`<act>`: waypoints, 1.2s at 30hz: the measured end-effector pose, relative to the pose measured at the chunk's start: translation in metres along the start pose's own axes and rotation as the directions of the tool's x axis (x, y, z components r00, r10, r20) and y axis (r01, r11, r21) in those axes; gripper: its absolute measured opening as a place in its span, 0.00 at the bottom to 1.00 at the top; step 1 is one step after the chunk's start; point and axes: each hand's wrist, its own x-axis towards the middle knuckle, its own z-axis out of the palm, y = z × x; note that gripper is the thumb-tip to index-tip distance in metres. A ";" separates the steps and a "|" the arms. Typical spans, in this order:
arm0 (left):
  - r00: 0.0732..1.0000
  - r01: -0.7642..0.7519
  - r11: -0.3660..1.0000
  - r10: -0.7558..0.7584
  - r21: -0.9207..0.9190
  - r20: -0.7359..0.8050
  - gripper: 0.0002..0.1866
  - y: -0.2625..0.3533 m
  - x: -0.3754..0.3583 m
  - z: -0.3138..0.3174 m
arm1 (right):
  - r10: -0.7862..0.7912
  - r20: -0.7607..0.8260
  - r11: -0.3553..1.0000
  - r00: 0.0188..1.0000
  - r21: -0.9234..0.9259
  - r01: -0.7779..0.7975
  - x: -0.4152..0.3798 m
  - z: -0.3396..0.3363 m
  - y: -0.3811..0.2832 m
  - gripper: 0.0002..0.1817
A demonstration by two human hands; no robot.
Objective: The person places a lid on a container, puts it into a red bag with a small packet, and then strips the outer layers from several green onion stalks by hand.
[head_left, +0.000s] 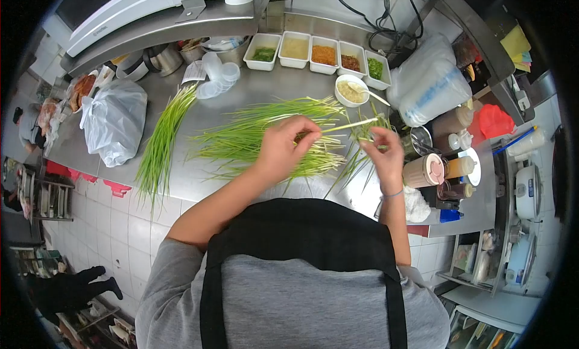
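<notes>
My left hand (286, 143) pinches a thin scallion (350, 126) near its pale end, over the pile. The stalk points right, toward my right hand (385, 155). My right hand is curled, thumb and fingers close together, near the stalk's tip; what lies between them is too small to make out. Beneath my left hand a wide spread of scallions (241, 135) covers the metal table, white ends to the right. Loose trimmings (357, 159) lie beside and below my right hand. Another bundle of scallions (166, 138) lies to the left, its green tips hanging over the table edge.
White tubs (263, 51) of chopped ingredients line the back, with a small bowl (351, 90) and spoon before them. Sauce bottles (424, 170) crowd the right side. A tied plastic bag (114, 120) stands left, near clear plastic lids (217, 75). Other people are visible at far left.
</notes>
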 end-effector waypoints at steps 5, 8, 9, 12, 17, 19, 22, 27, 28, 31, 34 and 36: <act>0.970 -0.240 0.937 0.219 0.255 0.109 0.05 0.030 -0.003 -0.005 | 0.013 0.359 0.385 0.933 0.860 -0.336 -0.012 0.040 -0.073 0.09; 0.923 -0.375 0.830 0.374 0.413 0.087 0.04 0.057 0.000 -0.035 | 0.000 0.270 0.293 0.963 0.921 -0.258 0.001 0.027 -0.080 0.04; 0.911 -0.391 0.775 0.403 0.496 0.090 0.04 0.068 0.001 -0.050 | 0.004 0.201 0.284 0.980 0.939 -0.194 0.007 0.019 -0.080 0.04; 0.918 -0.294 0.692 0.397 0.659 -0.007 0.04 0.087 0.007 -0.103 | 0.047 0.012 0.376 0.999 0.926 -0.029 0.024 0.002 -0.067 0.05; 0.932 0.117 0.588 0.213 0.800 -0.292 0.03 0.038 0.013 -0.185 | 0.188 0.028 0.888 0.982 0.423 -0.182 0.041 0.018 0.004 0.11; 0.922 0.222 0.523 0.162 0.823 -0.352 0.04 -0.020 0.003 -0.225 | 0.234 0.147 0.966 0.961 0.080 -0.248 0.043 0.034 0.040 0.10; 0.876 0.405 0.480 0.041 0.778 -0.481 0.05 -0.090 -0.015 -0.261 | 0.042 0.056 0.980 0.998 -0.198 -0.030 0.033 0.061 0.055 0.06; 0.879 0.462 0.364 -0.067 0.809 -0.472 0.08 -0.168 -0.032 -0.292 | -0.135 0.159 0.955 0.978 -0.241 0.171 0.032 0.072 0.072 0.08; 0.882 0.461 0.307 -0.057 0.833 -0.467 0.09 -0.176 -0.029 -0.292 | -0.164 0.167 0.939 0.972 -0.277 0.206 0.033 0.071 0.071 0.09; 0.920 0.366 0.255 0.047 0.895 -0.389 0.12 -0.186 -0.016 -0.275 | -0.104 0.203 0.968 0.974 -0.203 0.146 0.034 0.065 0.066 0.09; 0.937 0.318 0.365 0.018 0.875 -0.348 0.13 -0.148 0.006 -0.223 | -0.162 0.303 0.919 0.939 -0.301 0.256 0.032 0.061 0.063 0.06; 0.963 0.191 0.440 0.088 0.877 -0.254 0.14 -0.132 0.016 -0.192 | -0.141 0.293 0.905 0.946 -0.349 0.244 0.026 0.066 0.062 0.05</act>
